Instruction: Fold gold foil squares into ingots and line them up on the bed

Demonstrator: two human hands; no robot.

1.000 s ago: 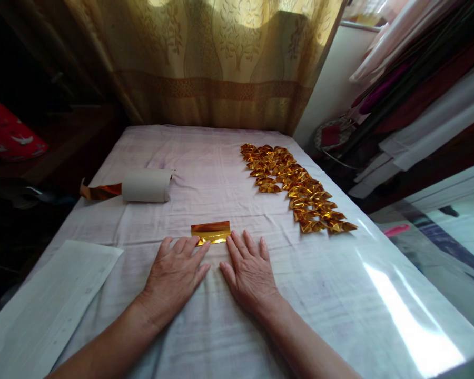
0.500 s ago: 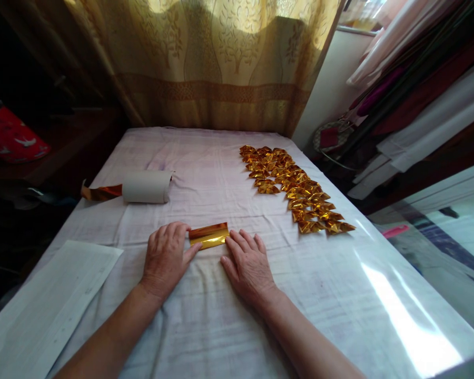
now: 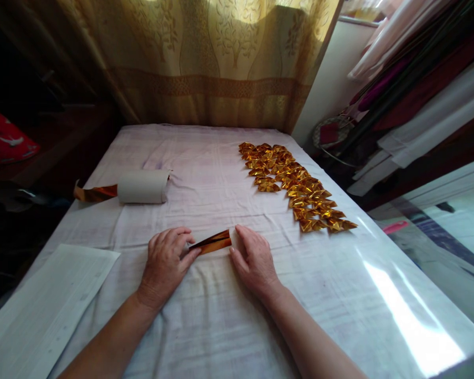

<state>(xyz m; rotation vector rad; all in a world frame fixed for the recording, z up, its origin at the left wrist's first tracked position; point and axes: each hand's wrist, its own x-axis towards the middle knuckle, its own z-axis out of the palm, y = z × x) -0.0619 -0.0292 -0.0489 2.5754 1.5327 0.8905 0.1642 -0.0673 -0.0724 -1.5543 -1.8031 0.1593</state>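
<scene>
A narrow folded piece of gold foil paper (image 3: 215, 243) lies between my hands on the white cloth, a dark slit running along it and a pale bit showing at its right end. My left hand (image 3: 166, 263) grips its left end, thumb along the near edge and fingers curled behind. At the right end, the bent fingers and thumb of my right hand (image 3: 256, 259) close around the paper. Several folded gold foil pieces (image 3: 306, 195) stand in overlapping rows farther right. Back left lies a pale grey roll (image 3: 142, 187) with copper-coloured foil (image 3: 97, 194) sticking out of it.
A whitish sheet (image 3: 59, 300) lies at the near left on the cloth-covered table (image 3: 205, 163). Behind the table hangs a gold patterned curtain (image 3: 205, 95). Clothes (image 3: 430, 110) hang at the right, and a red object (image 3: 8, 134) stands at the far left.
The gold paper has gone from a flat, wider strip to a narrower folded one. My right fingers have curled from lying flat to closing around its right end. The view has shifted slightly.
</scene>
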